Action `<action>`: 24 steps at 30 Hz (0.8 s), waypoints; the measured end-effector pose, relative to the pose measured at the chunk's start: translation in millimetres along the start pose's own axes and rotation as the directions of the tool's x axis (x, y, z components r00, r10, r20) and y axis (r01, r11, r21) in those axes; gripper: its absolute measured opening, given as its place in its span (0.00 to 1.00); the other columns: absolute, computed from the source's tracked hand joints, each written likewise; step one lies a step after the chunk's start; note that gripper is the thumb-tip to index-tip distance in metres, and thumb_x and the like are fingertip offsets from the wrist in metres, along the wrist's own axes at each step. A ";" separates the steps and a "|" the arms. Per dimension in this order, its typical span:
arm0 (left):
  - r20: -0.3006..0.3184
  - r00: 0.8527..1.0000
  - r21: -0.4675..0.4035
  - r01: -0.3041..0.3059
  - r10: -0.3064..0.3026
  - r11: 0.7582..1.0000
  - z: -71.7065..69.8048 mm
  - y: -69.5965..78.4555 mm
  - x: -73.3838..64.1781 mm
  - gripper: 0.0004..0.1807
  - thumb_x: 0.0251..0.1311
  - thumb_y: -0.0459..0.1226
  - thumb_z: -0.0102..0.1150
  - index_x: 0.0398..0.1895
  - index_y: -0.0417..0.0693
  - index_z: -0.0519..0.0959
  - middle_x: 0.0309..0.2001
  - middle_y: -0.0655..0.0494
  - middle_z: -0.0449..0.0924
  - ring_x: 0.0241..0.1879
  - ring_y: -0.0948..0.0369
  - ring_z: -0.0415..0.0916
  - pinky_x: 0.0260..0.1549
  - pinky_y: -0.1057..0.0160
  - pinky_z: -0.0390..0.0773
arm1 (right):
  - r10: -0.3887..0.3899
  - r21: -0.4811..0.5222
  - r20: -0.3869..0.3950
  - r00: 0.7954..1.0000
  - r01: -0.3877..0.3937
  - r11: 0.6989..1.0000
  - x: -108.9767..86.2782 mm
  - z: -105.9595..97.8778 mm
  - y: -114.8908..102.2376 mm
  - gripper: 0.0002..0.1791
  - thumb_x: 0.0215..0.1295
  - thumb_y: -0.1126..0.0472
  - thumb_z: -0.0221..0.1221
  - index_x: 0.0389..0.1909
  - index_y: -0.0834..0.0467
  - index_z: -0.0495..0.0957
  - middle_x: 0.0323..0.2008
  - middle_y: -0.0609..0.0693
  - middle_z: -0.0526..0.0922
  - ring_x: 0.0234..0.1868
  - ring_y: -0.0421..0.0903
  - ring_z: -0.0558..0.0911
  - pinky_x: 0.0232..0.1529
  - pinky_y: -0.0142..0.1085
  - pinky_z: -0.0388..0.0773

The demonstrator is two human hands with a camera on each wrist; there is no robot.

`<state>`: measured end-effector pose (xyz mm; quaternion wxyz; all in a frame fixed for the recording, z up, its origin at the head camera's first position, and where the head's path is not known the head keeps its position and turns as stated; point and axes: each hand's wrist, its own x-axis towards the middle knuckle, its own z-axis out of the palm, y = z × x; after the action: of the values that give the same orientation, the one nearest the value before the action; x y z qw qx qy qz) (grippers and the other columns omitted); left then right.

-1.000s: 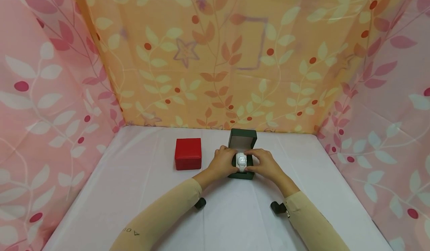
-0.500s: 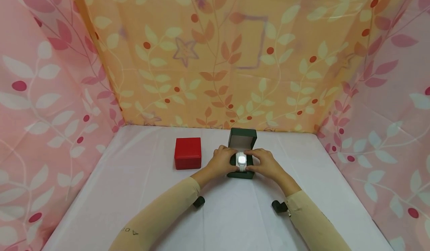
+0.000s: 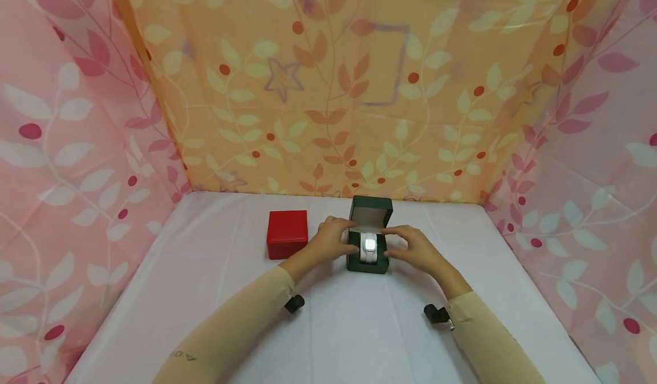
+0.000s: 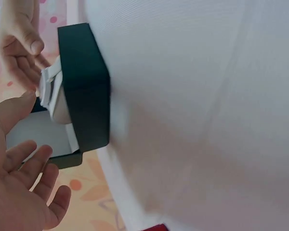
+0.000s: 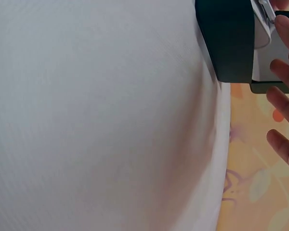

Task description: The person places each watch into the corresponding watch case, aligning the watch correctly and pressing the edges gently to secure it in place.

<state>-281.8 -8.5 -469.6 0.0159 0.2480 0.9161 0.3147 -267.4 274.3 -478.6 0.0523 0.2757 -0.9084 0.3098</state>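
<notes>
A white wristwatch point(image 3: 369, 247) sits upright in an open dark green watch box point(image 3: 367, 268), its face catching glare. In the left wrist view the watch point(image 4: 48, 86) shows side-on, standing slightly proud of the box point(image 4: 89, 91). My left hand point(image 3: 328, 240) is at the box's left side, thumb and fingers apart, holding nothing. On the right side my right hand point(image 3: 417, 251) also has its fingers spread, with the fingertips near the box. The right wrist view shows only part of that hand, its fingers point(image 5: 282, 102) beside the lid.
A closed red box point(image 3: 287, 234) stands left of the green one, behind my left forearm. White cloth point(image 3: 349, 338) covers the table. A floral yellow curtain point(image 3: 328, 87) hangs along the back edge, with pink ones at both sides.
Both hands have drawn apart from the watch, left hand to the left and right hand to the right. The watch stays in the green box, and the boxes have not moved.
</notes>
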 end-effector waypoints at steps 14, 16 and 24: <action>-0.093 0.996 0.001 0.014 -0.014 1.000 -27.4 -5.4 1.2 0.36 0.57 0.50 0.74 0.69 0.52 0.76 0.65 0.54 0.78 0.65 0.54 0.66 0.63 0.46 0.68 | 0.078 -0.004 -0.078 0.994 -0.079 0.997 -3.7 -34.4 4.2 0.28 0.60 0.51 0.73 0.61 0.53 0.81 0.60 0.50 0.83 0.67 0.55 0.76 0.68 0.59 0.68; -0.111 0.994 -0.004 0.008 -0.008 1.000 -31.1 -6.3 4.5 0.36 0.57 0.49 0.75 0.68 0.51 0.76 0.65 0.54 0.78 0.65 0.54 0.66 0.64 0.45 0.68 | 0.087 0.003 -0.089 0.992 -0.088 0.996 -1.3 -38.3 4.8 0.29 0.60 0.51 0.74 0.61 0.53 0.81 0.60 0.51 0.83 0.67 0.55 0.75 0.68 0.59 0.67; -0.172 0.985 0.003 -0.010 0.010 1.000 -41.7 -6.2 21.0 0.39 0.55 0.47 0.77 0.72 0.54 0.74 0.75 0.50 0.68 0.72 0.49 0.63 0.70 0.39 0.61 | 0.102 0.041 -0.115 0.988 -0.098 0.994 13.8 -49.4 9.0 0.31 0.60 0.52 0.74 0.64 0.53 0.78 0.62 0.51 0.82 0.69 0.56 0.74 0.70 0.61 0.63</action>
<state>-310.7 -26.6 -437.1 -0.0649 0.2244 0.9131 0.3340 -287.6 302.9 -440.1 0.0850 0.2122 -0.9108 0.3438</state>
